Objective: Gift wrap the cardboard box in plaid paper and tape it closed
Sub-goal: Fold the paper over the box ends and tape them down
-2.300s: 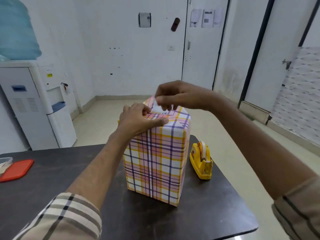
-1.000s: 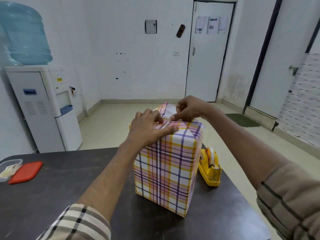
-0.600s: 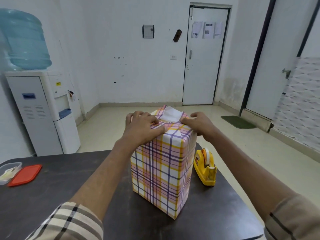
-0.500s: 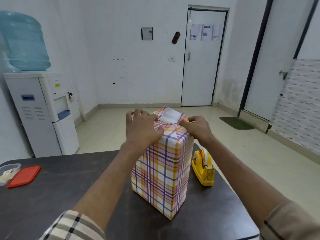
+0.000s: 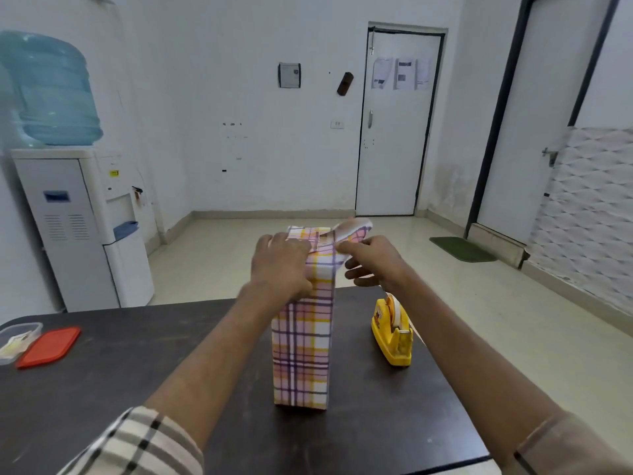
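Box (image 5: 303, 341) stands upright mid-table (image 5: 137, 382), sides fully wrapped in plaid | top end unfinished: flap (image 5: 352, 229) raised | left hand (image 5: 281, 265) pressed flat on top fold | right hand (image 5: 371, 260) pinches flap | tape dispenser (image 5: 394, 332) beside, taping judged pending

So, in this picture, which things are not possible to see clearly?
Head view only:
- Top folds of the plaid box: covered by the left hand and right hand; any tape there is invisible.
- Paper flap: blurred.
- Clear container: cut by the left edge.
- Door papers: too small to read.
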